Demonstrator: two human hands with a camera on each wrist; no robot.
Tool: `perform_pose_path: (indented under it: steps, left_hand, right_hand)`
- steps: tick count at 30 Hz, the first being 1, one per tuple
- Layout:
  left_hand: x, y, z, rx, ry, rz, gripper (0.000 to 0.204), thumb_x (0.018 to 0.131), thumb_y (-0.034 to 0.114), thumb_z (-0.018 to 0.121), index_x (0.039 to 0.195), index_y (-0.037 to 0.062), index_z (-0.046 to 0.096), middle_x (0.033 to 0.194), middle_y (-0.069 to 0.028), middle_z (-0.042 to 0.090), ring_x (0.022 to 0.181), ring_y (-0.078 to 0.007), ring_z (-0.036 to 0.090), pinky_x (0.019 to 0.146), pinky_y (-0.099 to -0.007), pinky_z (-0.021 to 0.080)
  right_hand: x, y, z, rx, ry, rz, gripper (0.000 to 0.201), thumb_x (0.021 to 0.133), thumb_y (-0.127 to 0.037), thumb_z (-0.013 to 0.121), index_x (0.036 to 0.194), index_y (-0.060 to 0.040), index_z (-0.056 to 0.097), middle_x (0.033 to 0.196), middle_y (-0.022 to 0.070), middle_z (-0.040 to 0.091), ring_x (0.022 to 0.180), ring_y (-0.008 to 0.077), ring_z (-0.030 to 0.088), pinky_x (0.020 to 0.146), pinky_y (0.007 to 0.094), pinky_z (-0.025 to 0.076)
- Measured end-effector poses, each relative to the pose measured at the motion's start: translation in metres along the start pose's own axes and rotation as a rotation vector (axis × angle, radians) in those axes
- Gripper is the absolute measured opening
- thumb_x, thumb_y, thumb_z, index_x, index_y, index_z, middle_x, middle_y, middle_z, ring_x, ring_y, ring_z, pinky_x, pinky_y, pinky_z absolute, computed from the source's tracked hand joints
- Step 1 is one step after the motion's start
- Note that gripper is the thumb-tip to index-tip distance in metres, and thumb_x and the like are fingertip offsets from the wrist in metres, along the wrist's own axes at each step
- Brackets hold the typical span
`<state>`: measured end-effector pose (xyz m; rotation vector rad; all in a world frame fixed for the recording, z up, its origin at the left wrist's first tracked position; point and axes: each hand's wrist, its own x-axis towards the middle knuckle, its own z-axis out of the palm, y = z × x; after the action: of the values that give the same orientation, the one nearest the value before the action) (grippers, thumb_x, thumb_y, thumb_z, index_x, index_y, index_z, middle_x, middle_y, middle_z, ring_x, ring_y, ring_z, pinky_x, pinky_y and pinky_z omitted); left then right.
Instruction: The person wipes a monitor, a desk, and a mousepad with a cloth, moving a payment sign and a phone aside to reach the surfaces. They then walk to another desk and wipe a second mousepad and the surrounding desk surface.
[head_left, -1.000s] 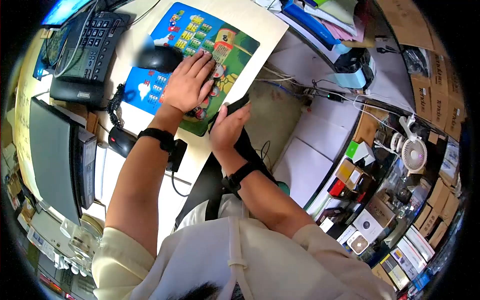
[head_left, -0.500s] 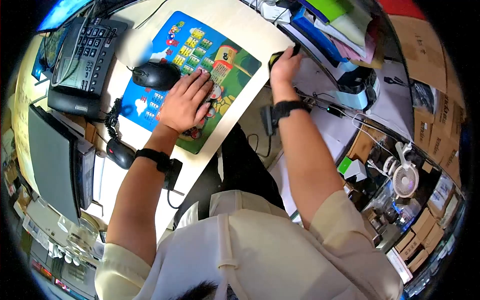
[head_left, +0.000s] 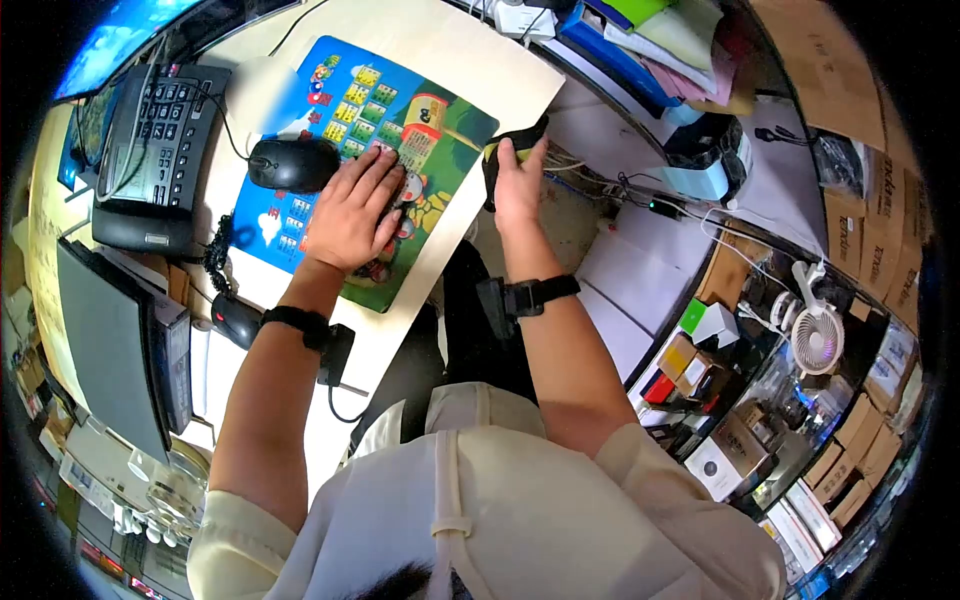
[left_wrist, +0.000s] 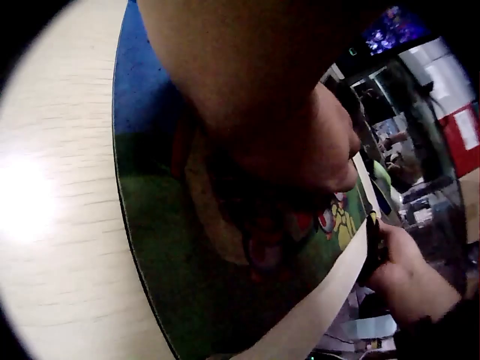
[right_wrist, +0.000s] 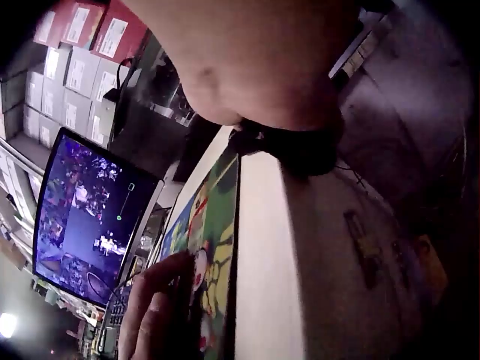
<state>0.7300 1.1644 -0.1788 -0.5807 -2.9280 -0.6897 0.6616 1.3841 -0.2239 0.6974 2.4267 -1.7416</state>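
Note:
My left hand (head_left: 350,215) lies flat on the colourful mat (head_left: 450,150), fingers straight, just beside a black mouse (head_left: 292,165). At the desk's right edge my right hand (head_left: 519,185) grips a black and yellow cloth-like item (head_left: 492,168), thumb on top. In the left wrist view the right hand (left_wrist: 397,259) holds the dark item against the desk edge. The right wrist view has the dark item (right_wrist: 289,146) under the right hand (right_wrist: 262,82) at the edge, with fingers of the left hand (right_wrist: 154,307) on the mat.
A desk phone (head_left: 155,150) and a second mouse (head_left: 236,320) are on the left of the desk (head_left: 400,25). Folders and papers (head_left: 640,55) stand at the upper right. Cables, a white fan (head_left: 817,338) and boxes (head_left: 845,240) are further right.
My right hand first moved up and outward with the black and yellow item, then came back left and down to the desk edge. The left hand stays on the mat.

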Motion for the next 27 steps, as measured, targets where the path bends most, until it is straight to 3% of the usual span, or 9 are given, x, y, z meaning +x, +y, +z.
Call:
perform_pose_path:
  steps: [4, 7, 8, 11, 14, 17, 19, 21, 27]
  left_hand:
    - [0.002, 0.0, -0.002, 0.019, -0.008, 0.004, 0.049, 0.083, 0.029, 0.057, 0.126, 0.0064, 0.054, 0.137, -0.0108, 0.048, 0.13, -0.0283, 0.042, 0.107, -0.0432, 0.034]
    - [0.003, 0.0, -0.002, 0.019, -0.009, 0.001, 0.049, 0.083, 0.029, 0.057, 0.126, 0.0066, 0.054, 0.136, -0.0107, 0.049, 0.129, -0.0293, 0.042, 0.107, -0.0442, 0.034]
    - [0.004, 0.0, -0.002, 0.02, -0.006, 0.003, 0.049, 0.083, 0.029, 0.057, 0.126, 0.0068, 0.054, 0.136, -0.0107, 0.049, 0.129, -0.0296, 0.042, 0.107, -0.0445, 0.034]
    - [0.003, 0.0, -0.001, 0.024, 0.003, 0.009, 0.048, 0.083, 0.029, 0.057, 0.125, 0.0072, 0.055, 0.136, -0.0106, 0.049, 0.129, -0.0303, 0.042, 0.106, -0.0451, 0.034]
    - [0.001, 0.001, 0.001, 0.028, -0.004, 0.008, 0.048, 0.082, 0.029, 0.058, 0.125, 0.0068, 0.055, 0.136, -0.011, 0.049, 0.129, -0.0302, 0.042, 0.106, -0.0453, 0.034]
    - [0.004, 0.0, -0.002, 0.034, -0.003, 0.007, 0.048, 0.083, 0.029, 0.058, 0.125, 0.0067, 0.055, 0.136, -0.0115, 0.049, 0.129, -0.0303, 0.042, 0.106, -0.0455, 0.034]
    - [0.003, 0.003, -0.001, 0.028, -0.012, 0.0, 0.048, 0.083, 0.029, 0.058, 0.125, 0.0067, 0.055, 0.136, -0.0117, 0.049, 0.13, -0.0304, 0.042, 0.106, -0.0454, 0.034]
    - [0.004, 0.002, -0.002, 0.025, -0.02, 0.001, 0.048, 0.083, 0.029, 0.058, 0.125, 0.0066, 0.055, 0.136, -0.0118, 0.049, 0.13, -0.0305, 0.042, 0.106, -0.0454, 0.034]
    - [0.005, 0.003, -0.003, 0.032, -0.046, -0.008, 0.05, 0.082, 0.029, 0.059, 0.126, 0.0062, 0.054, 0.137, -0.0116, 0.048, 0.13, -0.0303, 0.041, 0.107, -0.0453, 0.033]
  right_hand:
    - [0.007, -0.009, 0.008, 0.094, 0.087, 0.068, 0.064, 0.096, -0.026, 0.051, 0.146, 0.0006, 0.022, 0.141, 0.0279, 0.039, 0.127, 0.0384, 0.043, 0.104, 0.0412, 0.035]
    - [0.021, -0.012, 0.011, 0.221, 0.134, -0.024, 0.059, 0.097, -0.027, 0.048, 0.144, 0.0024, 0.028, 0.137, 0.0276, 0.043, 0.124, 0.039, 0.046, 0.103, 0.0415, 0.036]
    - [0.034, -0.018, 0.011, 0.14, 0.206, 0.02, 0.057, 0.098, -0.028, 0.047, 0.142, 0.0044, 0.03, 0.136, 0.0275, 0.044, 0.123, 0.0383, 0.047, 0.102, 0.0414, 0.036]
    - [0.07, -0.031, 0.006, 0.151, 0.19, 0.069, 0.059, 0.098, -0.03, 0.047, 0.141, 0.0062, 0.028, 0.139, 0.0279, 0.041, 0.126, 0.0375, 0.045, 0.103, 0.041, 0.035]
    - [0.063, -0.026, 0.003, 0.167, 0.236, 0.075, 0.059, 0.097, -0.027, 0.05, 0.143, 0.0033, 0.027, 0.138, 0.0248, 0.044, 0.124, 0.0368, 0.046, 0.101, 0.0428, 0.037]
    - [0.028, -0.02, -0.005, 0.208, 0.069, 0.038, 0.058, 0.097, -0.024, 0.05, 0.145, -0.0012, 0.026, 0.138, 0.023, 0.044, 0.123, 0.0359, 0.047, 0.101, 0.0428, 0.038]
    - [0.014, -0.012, 0.0, 0.152, 0.108, 0.121, 0.056, 0.098, -0.021, 0.048, 0.146, -0.0042, 0.024, 0.14, 0.0223, 0.042, 0.123, 0.0356, 0.048, 0.1, 0.0428, 0.038]
    - [0.026, -0.017, 0.007, 0.089, 0.19, 0.182, 0.043, 0.098, -0.016, 0.048, 0.138, -0.003, 0.036, 0.129, 0.0155, 0.051, 0.112, 0.0273, 0.052, 0.095, 0.0372, 0.04]
    - [0.075, -0.039, 0.003, -0.04, 0.233, 0.074, 0.041, 0.098, -0.017, 0.046, 0.132, 0.0032, 0.036, 0.126, 0.0232, 0.05, 0.11, 0.0347, 0.052, 0.093, 0.0417, 0.041]
